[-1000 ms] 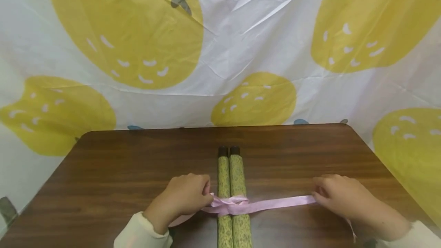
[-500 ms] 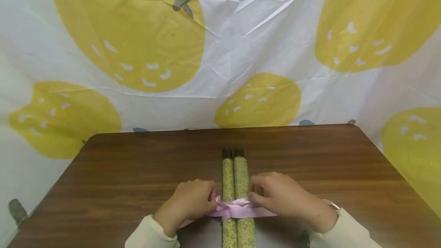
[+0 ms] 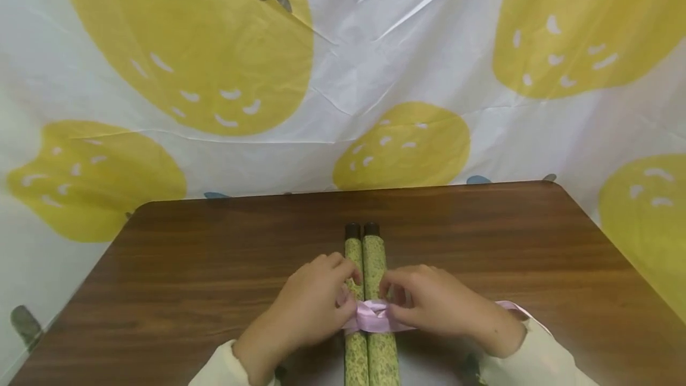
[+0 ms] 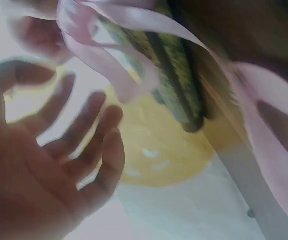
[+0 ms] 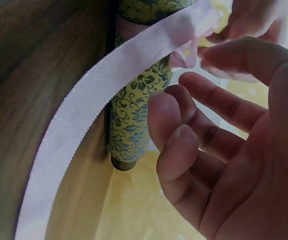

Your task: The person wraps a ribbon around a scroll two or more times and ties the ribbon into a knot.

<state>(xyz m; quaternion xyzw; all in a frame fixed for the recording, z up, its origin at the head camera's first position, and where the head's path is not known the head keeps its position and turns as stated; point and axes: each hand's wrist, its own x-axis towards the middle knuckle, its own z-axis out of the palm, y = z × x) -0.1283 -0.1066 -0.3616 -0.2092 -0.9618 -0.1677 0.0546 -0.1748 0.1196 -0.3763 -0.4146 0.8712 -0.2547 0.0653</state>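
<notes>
Two yellow-green patterned rolls [image 3: 382, 356], scroll-like with dark end knobs, lie side by side. A pink satin ribbon [image 3: 375, 323] wraps both, with a twisted crossing on top. My left hand [image 3: 321, 299] is over the left roll, thumb by the ribbon; in the left wrist view its fingers [image 4: 96, 107] are loosely bent and apart, with nothing between them. From the right, my right hand [image 3: 434, 302] reaches to the crossing. In the right wrist view its thumb lies near a small ribbon loop [image 5: 186, 57], the other fingers curve loosely, and a long ribbon tail passes outside the hand.
The rolls lie on a brown wood-grain table [image 3: 225, 243] with rounded far corners. Behind it hangs a white cloth [image 3: 364, 70] printed with large yellow fruit. One ribbon tail [image 4: 264, 120] droops loosely in the left wrist view.
My right hand, earlier pulling the ribbon out to the right, has come in beside the crossing. My left hand has moved right onto the left roll, its thumb and fingers now apart.
</notes>
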